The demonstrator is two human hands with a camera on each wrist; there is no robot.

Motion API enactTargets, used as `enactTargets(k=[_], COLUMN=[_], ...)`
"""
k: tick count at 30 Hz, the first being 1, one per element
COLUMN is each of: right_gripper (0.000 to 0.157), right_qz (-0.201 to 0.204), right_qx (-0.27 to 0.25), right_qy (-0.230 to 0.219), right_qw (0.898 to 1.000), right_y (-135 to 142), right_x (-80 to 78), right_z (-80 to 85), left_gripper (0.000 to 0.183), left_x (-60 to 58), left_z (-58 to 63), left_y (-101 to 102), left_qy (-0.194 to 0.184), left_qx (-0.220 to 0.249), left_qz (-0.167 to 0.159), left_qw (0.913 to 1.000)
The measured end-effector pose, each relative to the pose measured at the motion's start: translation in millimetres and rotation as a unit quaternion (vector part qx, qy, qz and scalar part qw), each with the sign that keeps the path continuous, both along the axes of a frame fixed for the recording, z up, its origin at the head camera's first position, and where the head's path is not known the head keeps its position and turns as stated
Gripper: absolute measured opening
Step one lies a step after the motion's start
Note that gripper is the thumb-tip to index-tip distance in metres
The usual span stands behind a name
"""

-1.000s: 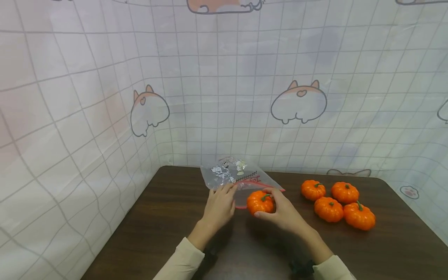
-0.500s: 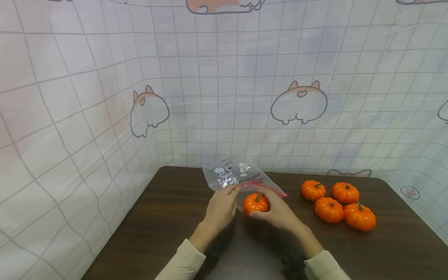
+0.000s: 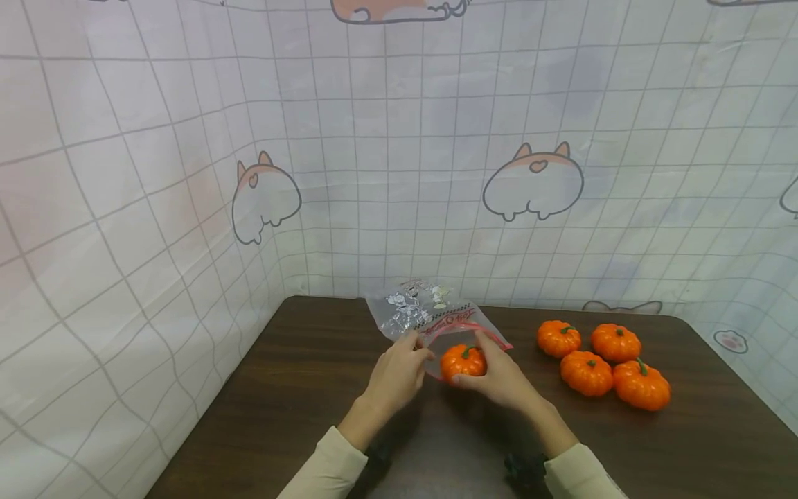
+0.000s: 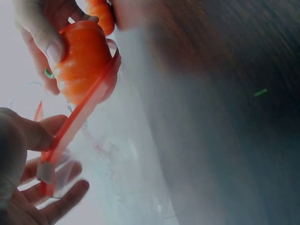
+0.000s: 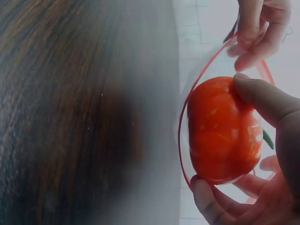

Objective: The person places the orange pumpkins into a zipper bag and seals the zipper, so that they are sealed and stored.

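Clear bag shifted slightly right, red lettering showing more fully. Left hand slightly further right. Orange pumpkin in right hand moved slightly left, then back right.

The place is a small booth-like space, because creased white sheets with grey grid lines and cartoon corgis stand like walls around a dark wood-grain table, but whether it belongs to a home or a studio, I cannot tell.
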State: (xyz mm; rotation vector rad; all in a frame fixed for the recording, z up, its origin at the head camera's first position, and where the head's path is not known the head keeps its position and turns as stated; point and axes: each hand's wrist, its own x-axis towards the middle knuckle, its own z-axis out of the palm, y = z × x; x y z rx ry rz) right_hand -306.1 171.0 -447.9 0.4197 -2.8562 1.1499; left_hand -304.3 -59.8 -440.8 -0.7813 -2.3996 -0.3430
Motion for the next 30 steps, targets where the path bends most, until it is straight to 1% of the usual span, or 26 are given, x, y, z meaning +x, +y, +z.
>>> enactTargets(k=[2, 4, 7, 10, 13, 15, 17, 19, 22, 25, 28, 30], right_gripper=[0.106, 0.107, 0.108, 0.109, 0.11, 0.11, 0.11, 0.11, 0.11, 0.107, 0.093, 0.083], right_qz=[-0.003, -0.003, -0.005, -0.007, -0.009, -0.008, -0.008, -0.007, -0.008, -0.013, -0.019, -0.02], right_qx=[0.002, 0.003, 0.002, 0.002, -0.002, -0.005, -0.007, -0.009, -0.009, -0.01, -0.015, -0.015], right_qy=[0.004, 0.009, 0.014, 0.016, 0.017, 0.019, 0.019, 0.018, 0.013, 0.009, 0.007, 0.014], right_qw=[1.0, 1.0, 1.0, 1.0, 1.0, 1.0, 1.0, 1.0, 1.0, 1.0, 1.0, 1.0], right_y=[1.0, 1.9, 2.5, 2.9, 3.0, 3.1, 3.3, 3.6, 4.0, 4.1, 3.5, 3.4], right_x=[-1.1, -1.5, -1.8, -2.0, -1.3, -0.9, -1.1, -1.3, -1.7, -2.1, -2.3, -2.3], right_z=[0.0, 0.3, 1.4, 2.3, 3.7, 4.4, 4.8, 4.8, 4.7, 4.7, 4.2, 3.2], left_gripper=[0.016, 0.017, 0.024, 0.031, 0.037, 0.038, 0.037, 0.034, 0.026, 0.02, 0.018, 0.017], left_x=[-0.1, -0.4, 0.3, 0.9, 1.9, 3.5, 4.9, 6.1, 6.5, 5.8, 3.5, 1.6], left_z=[-0.7, -2.1, -4.0, -6.3, -8.8, -9.4, -9.7, -9.3, -9.2, -9.3, -10.9, -11.9], left_y=[0.4, 1.0, 1.8, 2.5, 2.9, 2.8, 2.6, 2.3, 1.9, 1.7, 2.2, 2.8], left_qy=[0.002, -0.005, -0.04, -0.084, -0.124, -0.147, -0.164, -0.172, -0.168, -0.139, -0.098, -0.075], left_qx=[-0.024, -0.049, -0.075, -0.088, -0.092, -0.092, -0.091, -0.097, -0.106, -0.109, -0.096, -0.076], left_qz=[0.023, 0.051, 0.085, 0.102, 0.108, 0.102, 0.088, 0.067, 0.036, 0.019, 0.019, 0.022], left_qw=[0.9994, 0.9975, 0.9927, 0.9874, 0.9821, 0.9795, 0.9784, 0.978, 0.9795, 0.9841, 0.9904, 0.994])
